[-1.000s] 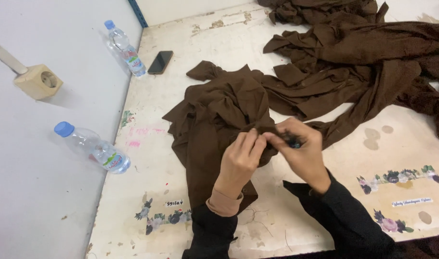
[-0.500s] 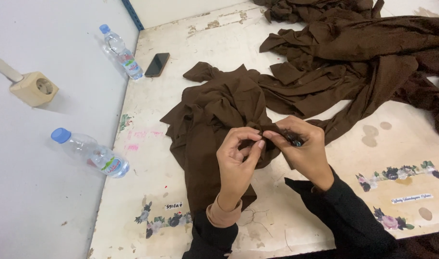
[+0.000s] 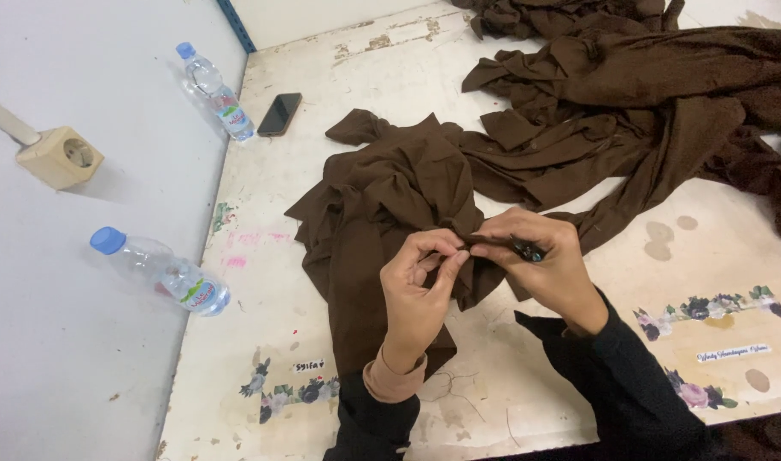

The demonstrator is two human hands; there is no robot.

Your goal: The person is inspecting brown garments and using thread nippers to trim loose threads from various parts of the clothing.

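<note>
Brown crumpled cotton garment: left hand newly pinched its fold; right hand kept gripping a small dark tool.

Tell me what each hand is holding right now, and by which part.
Both hands pinch a small fold of the brown garment at its near edge: left hand with its fingertips, right hand also gripping a small dark tool, its kind unclear.
</note>
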